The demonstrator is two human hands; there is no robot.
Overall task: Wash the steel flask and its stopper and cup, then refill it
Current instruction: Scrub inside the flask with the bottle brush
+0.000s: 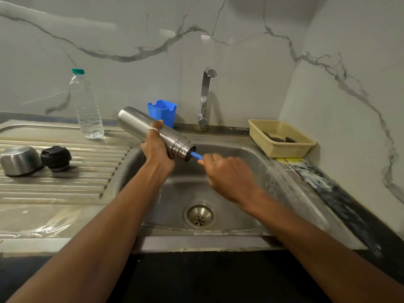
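Over the sink [240,149], the left grip [156,149] clasps the tilted steel flask [140,121] mid-body. It is rigid and probably wet-slick, so hold there. The right grip [227,173] pinches a blue handle [195,155] entering its mouth.

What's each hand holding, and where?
The left hand grips the steel flask at mid-body; the right hand pinches the blue handle sticking out of its mouth.

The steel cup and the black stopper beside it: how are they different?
The steel cup is shiny silver metal, and the stopper is dull black. The cup looks wider and bulkier than the stopper. The cup is turned mouth down, while the stopper sits with its wide top up. Both rest side by side on the ribbed draining board.
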